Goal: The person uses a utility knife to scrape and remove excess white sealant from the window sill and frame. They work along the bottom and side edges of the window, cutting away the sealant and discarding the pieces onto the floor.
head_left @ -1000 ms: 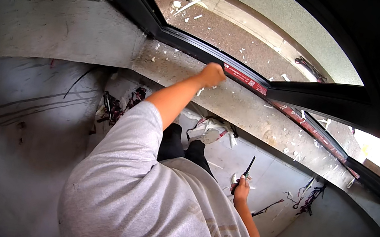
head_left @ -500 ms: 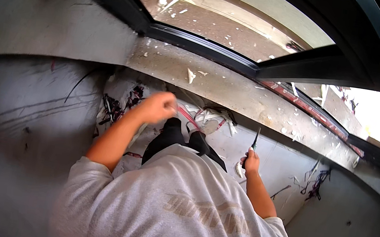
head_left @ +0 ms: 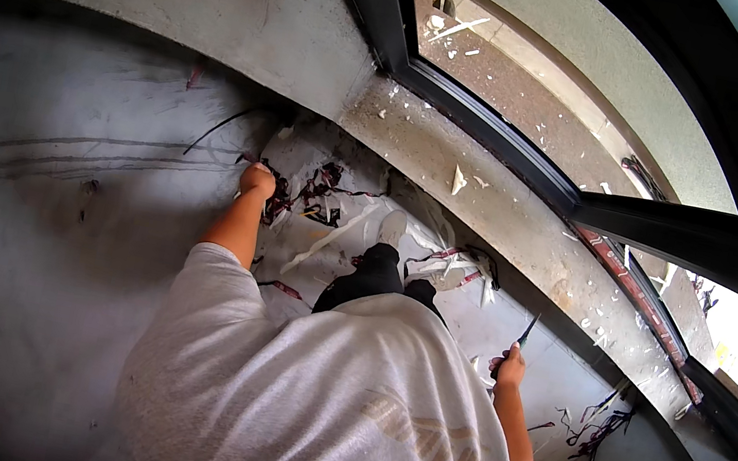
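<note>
My left hand (head_left: 257, 179) is closed into a fist on the left, just above a heap of dark red and black strips (head_left: 317, 192) on the floor. A bit of dark red strip shows beside its knuckles, but whatever is inside the fingers is hidden. On the right, my right hand (head_left: 513, 367) grips a slim hand tool (head_left: 529, 330) with a dark, pointed blade aimed away from me; its exact kind is unclear. More white and red strips (head_left: 457, 264) lie around my feet, below the ledge.
A concrete ledge (head_left: 509, 221) crosses ahead, littered with white scraps. Above it stands a dark window frame (head_left: 504, 136) with a red-brown strip (head_left: 638, 298) along its track. A grey wall (head_left: 65, 108) rises at left. Dark tangled strips (head_left: 604, 435) lie in the right corner.
My left hand has swung left, from over my feet to the strip heap; the red strip trailing from it no longer shows. The view has turned left. My right hand keeps its tool.
</note>
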A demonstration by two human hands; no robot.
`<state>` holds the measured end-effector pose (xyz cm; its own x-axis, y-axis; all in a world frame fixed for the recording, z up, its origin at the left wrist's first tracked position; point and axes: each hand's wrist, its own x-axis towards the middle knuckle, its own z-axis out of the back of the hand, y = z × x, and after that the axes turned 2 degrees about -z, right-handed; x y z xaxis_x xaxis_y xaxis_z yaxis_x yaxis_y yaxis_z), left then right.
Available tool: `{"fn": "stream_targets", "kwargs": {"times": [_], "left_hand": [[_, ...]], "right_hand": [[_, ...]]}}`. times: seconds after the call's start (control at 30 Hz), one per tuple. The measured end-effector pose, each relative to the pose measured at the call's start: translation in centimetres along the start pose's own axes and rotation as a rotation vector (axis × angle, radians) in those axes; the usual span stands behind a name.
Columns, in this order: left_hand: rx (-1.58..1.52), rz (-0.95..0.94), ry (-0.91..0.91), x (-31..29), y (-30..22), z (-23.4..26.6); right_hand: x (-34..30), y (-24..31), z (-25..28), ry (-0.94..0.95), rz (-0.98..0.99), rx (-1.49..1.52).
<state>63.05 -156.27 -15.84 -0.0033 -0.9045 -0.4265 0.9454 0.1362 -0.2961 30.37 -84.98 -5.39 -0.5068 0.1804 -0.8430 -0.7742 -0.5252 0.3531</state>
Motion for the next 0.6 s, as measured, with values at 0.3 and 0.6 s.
{"fn": "stream_targets", "kwargs": {"times": [0.3,0.6], "left_hand": [[-0.057,0.023,0.079,4.7,-5.0,1.9],[-0.72,0.477,0.157,9.8,-4.9,2.1]], "right_hand": [[-4.4,3.5,-7.0,0.001,0.036,0.027],[-5.6,3.5,-10.5,0.003,0.016,0.019]]}}
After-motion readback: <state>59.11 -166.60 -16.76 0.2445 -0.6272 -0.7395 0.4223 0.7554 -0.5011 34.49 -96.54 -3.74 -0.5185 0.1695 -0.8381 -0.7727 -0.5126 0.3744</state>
